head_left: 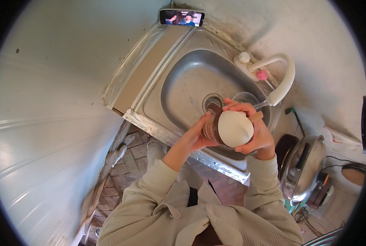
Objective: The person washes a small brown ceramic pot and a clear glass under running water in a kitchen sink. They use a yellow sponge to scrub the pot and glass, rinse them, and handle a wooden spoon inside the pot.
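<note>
Over the near right part of the steel sink (183,94), I hold a jug-like container (236,129) in both hands. It has a smooth white rounded face, a brown band with a projecting brown piece, and a clear body; its exact kind is hard to make out. My left hand (197,133) grips the clear side. My right hand (258,137) curves around the white part, fingers at the far edge and thumb at the near edge. A tan piece sticks out by the right fingers. Just beyond them, a clear round vessel (247,97) sits in the basin, partly hidden.
A white curved faucet (287,76) with a pink knob (262,75) reaches over the sink's right side. A phone (182,18) playing video leans at the far corner. On the right stand a large metal lid (304,168) and cords. A pale panel (55,123) borders the left.
</note>
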A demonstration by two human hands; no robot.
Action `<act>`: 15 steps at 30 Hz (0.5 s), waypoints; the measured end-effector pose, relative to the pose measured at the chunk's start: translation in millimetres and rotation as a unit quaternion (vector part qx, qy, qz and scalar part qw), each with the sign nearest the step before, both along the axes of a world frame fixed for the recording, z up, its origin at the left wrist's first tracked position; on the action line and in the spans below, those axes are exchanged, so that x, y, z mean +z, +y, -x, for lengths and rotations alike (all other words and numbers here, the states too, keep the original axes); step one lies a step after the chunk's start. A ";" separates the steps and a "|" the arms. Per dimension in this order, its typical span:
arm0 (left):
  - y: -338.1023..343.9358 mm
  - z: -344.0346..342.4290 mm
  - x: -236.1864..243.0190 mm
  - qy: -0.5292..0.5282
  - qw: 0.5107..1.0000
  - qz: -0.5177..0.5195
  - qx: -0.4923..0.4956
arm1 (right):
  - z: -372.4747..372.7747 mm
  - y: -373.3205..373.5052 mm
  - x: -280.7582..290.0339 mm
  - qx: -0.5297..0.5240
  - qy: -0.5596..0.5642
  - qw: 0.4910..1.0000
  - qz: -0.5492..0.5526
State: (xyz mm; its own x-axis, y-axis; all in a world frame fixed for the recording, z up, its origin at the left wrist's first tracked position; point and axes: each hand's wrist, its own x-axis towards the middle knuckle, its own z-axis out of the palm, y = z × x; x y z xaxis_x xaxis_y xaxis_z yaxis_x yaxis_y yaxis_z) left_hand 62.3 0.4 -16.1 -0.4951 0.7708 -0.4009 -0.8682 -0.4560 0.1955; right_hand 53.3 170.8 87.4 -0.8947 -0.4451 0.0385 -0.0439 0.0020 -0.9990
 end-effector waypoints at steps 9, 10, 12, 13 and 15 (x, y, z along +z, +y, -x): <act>-20.8 9.0 -1.3 0.012 0.996 0.067 -0.065 | -5.6 -6.8 1.6 -0.013 -0.056 0.998 -0.003; -21.4 10.2 -3.3 0.017 0.995 0.078 -0.054 | -8.7 -8.5 2.4 -0.052 -0.033 0.997 -0.050; -20.8 12.0 -5.8 0.032 0.994 0.097 -0.028 | -16.1 -10.3 5.2 -0.131 0.013 0.980 -0.146; -19.6 12.8 -6.3 0.042 0.994 0.104 -0.013 | -22.0 -11.7 1.6 -0.171 0.013 0.974 -0.148; -16.6 13.2 -4.2 0.053 0.993 0.108 0.015 | -32.5 -14.6 -9.7 -0.229 0.004 0.964 -0.132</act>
